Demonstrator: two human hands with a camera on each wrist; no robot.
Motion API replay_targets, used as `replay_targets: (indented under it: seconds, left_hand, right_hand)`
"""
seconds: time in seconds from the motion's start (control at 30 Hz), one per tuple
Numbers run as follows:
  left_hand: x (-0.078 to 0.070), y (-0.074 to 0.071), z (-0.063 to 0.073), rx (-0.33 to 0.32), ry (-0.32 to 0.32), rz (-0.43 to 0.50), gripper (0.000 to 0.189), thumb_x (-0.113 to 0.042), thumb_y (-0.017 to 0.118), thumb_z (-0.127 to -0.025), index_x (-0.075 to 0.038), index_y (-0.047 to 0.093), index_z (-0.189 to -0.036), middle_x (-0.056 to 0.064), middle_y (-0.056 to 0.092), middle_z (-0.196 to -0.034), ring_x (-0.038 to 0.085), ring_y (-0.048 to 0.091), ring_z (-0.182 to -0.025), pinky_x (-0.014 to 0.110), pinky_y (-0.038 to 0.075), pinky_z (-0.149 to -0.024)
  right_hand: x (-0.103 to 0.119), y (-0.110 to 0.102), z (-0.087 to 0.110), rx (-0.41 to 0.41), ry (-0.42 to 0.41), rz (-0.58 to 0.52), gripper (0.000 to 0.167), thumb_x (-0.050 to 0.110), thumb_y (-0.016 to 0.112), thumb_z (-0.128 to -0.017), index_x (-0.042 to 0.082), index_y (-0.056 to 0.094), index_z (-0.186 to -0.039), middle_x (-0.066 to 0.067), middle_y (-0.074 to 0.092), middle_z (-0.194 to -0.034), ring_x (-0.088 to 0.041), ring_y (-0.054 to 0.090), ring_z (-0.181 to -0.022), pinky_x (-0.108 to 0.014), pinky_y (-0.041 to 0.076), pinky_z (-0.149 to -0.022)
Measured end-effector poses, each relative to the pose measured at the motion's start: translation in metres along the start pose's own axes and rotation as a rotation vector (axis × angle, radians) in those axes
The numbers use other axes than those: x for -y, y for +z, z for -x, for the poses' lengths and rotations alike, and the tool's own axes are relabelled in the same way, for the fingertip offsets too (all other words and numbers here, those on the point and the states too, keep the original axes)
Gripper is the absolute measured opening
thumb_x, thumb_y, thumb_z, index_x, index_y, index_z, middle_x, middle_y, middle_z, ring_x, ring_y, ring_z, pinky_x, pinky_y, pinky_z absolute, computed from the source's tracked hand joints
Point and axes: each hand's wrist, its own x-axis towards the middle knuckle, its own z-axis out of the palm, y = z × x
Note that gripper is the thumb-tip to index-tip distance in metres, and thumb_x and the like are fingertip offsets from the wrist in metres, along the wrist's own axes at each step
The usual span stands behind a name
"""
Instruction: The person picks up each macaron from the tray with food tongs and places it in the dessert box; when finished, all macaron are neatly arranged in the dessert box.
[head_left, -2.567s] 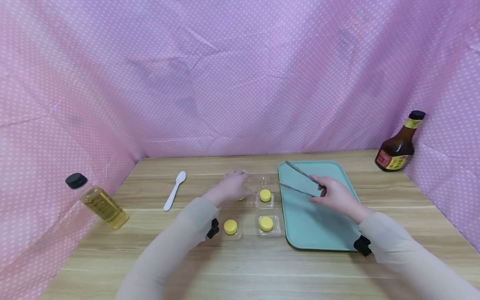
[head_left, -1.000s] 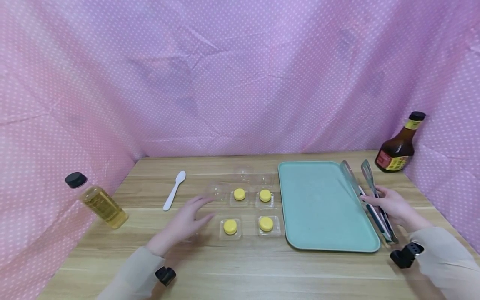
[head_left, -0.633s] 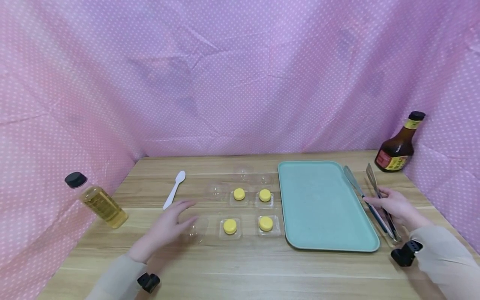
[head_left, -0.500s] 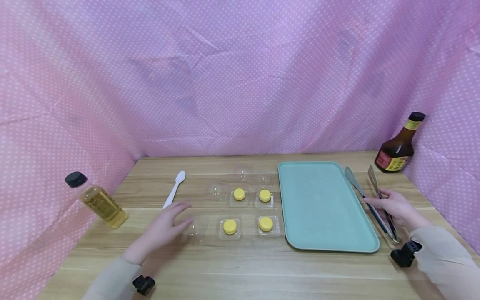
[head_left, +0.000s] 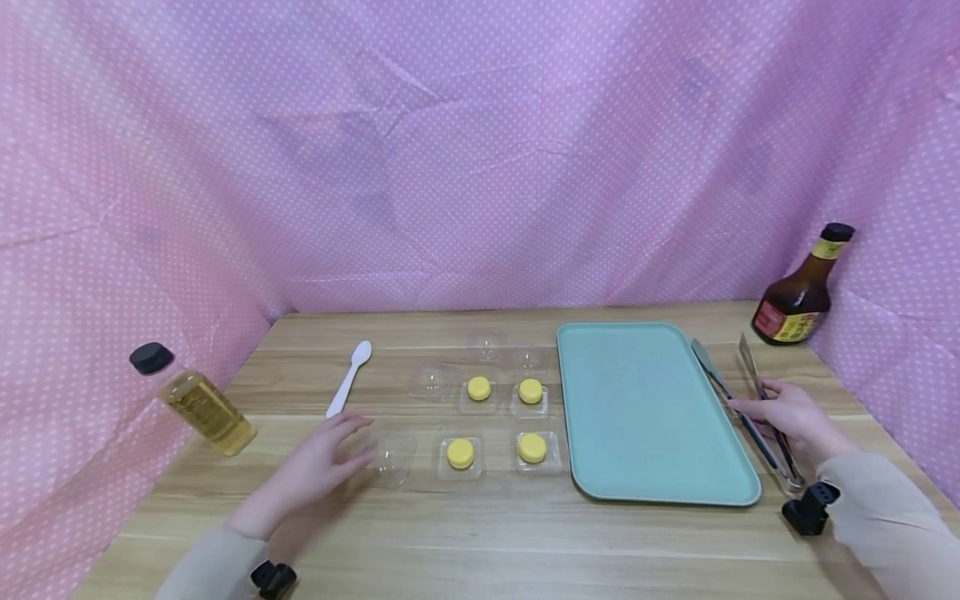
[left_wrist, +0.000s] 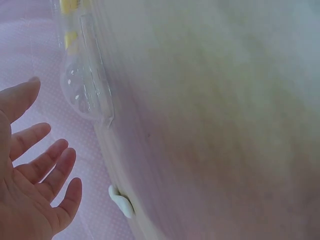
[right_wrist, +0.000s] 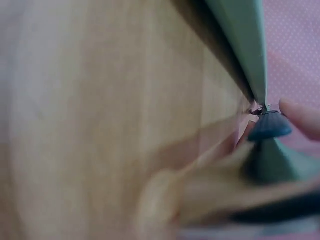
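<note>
My right hand [head_left: 798,417] grips the metal tongs [head_left: 759,442] at the tray's right side. Their two arms are spread apart, tips pointing away from me; a dark grip of the tongs [right_wrist: 270,125] shows between thumb and finger in the right wrist view. My left hand [head_left: 311,462] hovers with fingers relaxed and spread, holding nothing. Beside it is an opened clear plastic lid [head_left: 393,458], joined to a small box with a yellow round macaron-like sweet [head_left: 460,453]. More such sweets [head_left: 530,391] sit in opened clear boxes left of the tray.
The light green tray [head_left: 645,408] lies right of the middle on the wooden table [head_left: 480,542]. A white spoon [head_left: 347,383] lies beyond my left hand. An oil bottle [head_left: 206,408] stands at left, a brown sauce bottle [head_left: 795,300] at back right. A pink dotted curtain [head_left: 480,167] hangs behind.
The tongs went from over the tray to its right side in my right hand, then settled slightly. My left hand drew back from the boxes, leftward and toward me.
</note>
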Motion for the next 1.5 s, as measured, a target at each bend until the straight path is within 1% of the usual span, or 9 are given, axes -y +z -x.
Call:
replay_targets:
  seconds: [0.2, 0.43, 0.5, 0.6, 0.63, 0.8, 1.0, 1.2, 1.5]
  left_hand:
    - [0.003, 0.001, 0.002, -0.003, 0.004, -0.009, 0.05, -0.018, 0.075, -0.08, -0.001, 0.058, -0.124, 0.019, 0.058, -0.122, 0.039, 0.057, -0.111, 0.056, 0.045, -0.096]
    - [0.004, 0.003, 0.002, -0.007, 0.02, -0.015, 0.05, -0.016, 0.076, -0.078, -0.001, 0.059, -0.123, 0.015, 0.059, -0.119, 0.035, 0.057, -0.11, 0.054, 0.046, -0.094]
    - [0.004, 0.003, 0.002, -0.003, 0.023, -0.017, 0.05, -0.016, 0.077, -0.078, -0.001, 0.059, -0.122, 0.013, 0.06, -0.118, 0.035, 0.058, -0.109, 0.054, 0.046, -0.094]
    - [0.004, 0.003, 0.002, 0.002, 0.026, -0.02, 0.05, -0.016, 0.077, -0.078, -0.001, 0.059, -0.122, 0.013, 0.06, -0.117, 0.034, 0.058, -0.109, 0.053, 0.047, -0.094]
    - [0.004, 0.003, 0.001, 0.004, 0.029, -0.021, 0.05, -0.016, 0.077, -0.078, -0.001, 0.059, -0.122, 0.013, 0.06, -0.117, 0.034, 0.058, -0.109, 0.053, 0.047, -0.094]
    - [0.004, 0.003, 0.001, 0.003, 0.054, -0.034, 0.049, -0.016, 0.077, -0.077, 0.0, 0.06, -0.121, 0.012, 0.061, -0.116, 0.033, 0.059, -0.108, 0.052, 0.048, -0.093]
    - [0.003, 0.004, 0.001, 0.006, 0.062, -0.04, 0.051, -0.017, 0.078, -0.076, 0.001, 0.059, -0.121, 0.013, 0.061, -0.117, 0.033, 0.059, -0.108, 0.051, 0.048, -0.092]
    - [0.003, 0.004, 0.0, 0.064, 0.029, -0.02, 0.055, -0.021, 0.076, -0.078, 0.0, 0.056, -0.125, 0.014, 0.058, -0.121, 0.035, 0.057, -0.111, 0.053, 0.047, -0.094]
    - [0.006, 0.008, 0.0, 0.109, 0.09, -0.012, 0.07, -0.025, 0.079, -0.074, -0.005, 0.051, -0.135, 0.018, 0.054, -0.123, 0.037, 0.054, -0.111, 0.057, 0.046, -0.093]
  right_hand:
    - [0.001, -0.001, 0.0, -0.011, 0.004, 0.026, 0.088, 0.021, 0.06, -0.092, -0.024, -0.001, -0.138, 0.005, 0.058, -0.086, 0.008, 0.055, -0.069, -0.015, 0.052, -0.065]
    - [0.008, -0.003, 0.006, -0.011, 0.015, 0.163, 0.091, 0.028, 0.062, -0.091, -0.024, 0.004, -0.139, -0.002, 0.058, -0.072, -0.006, 0.055, -0.066, -0.023, 0.049, -0.06]
    - [0.008, -0.005, 0.007, -0.024, 0.007, 0.229, 0.093, 0.031, 0.064, -0.089, -0.024, 0.008, -0.138, -0.024, 0.062, -0.087, -0.019, 0.06, -0.078, -0.027, 0.051, -0.064]
    - [0.006, -0.008, 0.007, -0.046, 0.002, 0.309, 0.098, 0.038, 0.066, -0.087, -0.023, 0.01, -0.138, -0.044, 0.043, -0.122, -0.031, 0.057, -0.096, -0.029, 0.051, -0.07]
    - [0.005, -0.008, 0.007, -0.052, -0.001, 0.308, 0.099, 0.038, 0.067, -0.086, -0.023, 0.01, -0.139, -0.045, 0.035, -0.13, -0.03, 0.056, -0.097, -0.028, 0.051, -0.071]
    - [0.0, -0.005, 0.007, -0.055, 0.004, 0.185, 0.097, 0.034, 0.068, -0.086, -0.019, 0.009, -0.142, -0.032, 0.046, -0.12, -0.011, 0.051, -0.082, -0.022, 0.046, -0.065]
    - [0.001, -0.007, 0.009, -0.085, -0.028, 0.307, 0.096, 0.042, 0.066, -0.086, -0.022, 0.016, -0.139, -0.044, 0.033, -0.134, -0.042, 0.049, -0.108, -0.027, 0.047, -0.073]
    - [0.01, -0.008, 0.014, -0.189, -0.106, 0.422, 0.085, 0.043, 0.061, -0.089, -0.023, 0.031, -0.132, -0.041, 0.052, -0.113, -0.037, 0.059, -0.089, -0.028, 0.047, -0.063]
    - [0.031, 0.01, 0.014, -0.274, -0.174, 0.425, 0.073, 0.044, 0.058, -0.091, -0.017, 0.044, -0.129, -0.039, 0.053, -0.12, -0.051, 0.054, -0.105, -0.05, 0.052, -0.077]
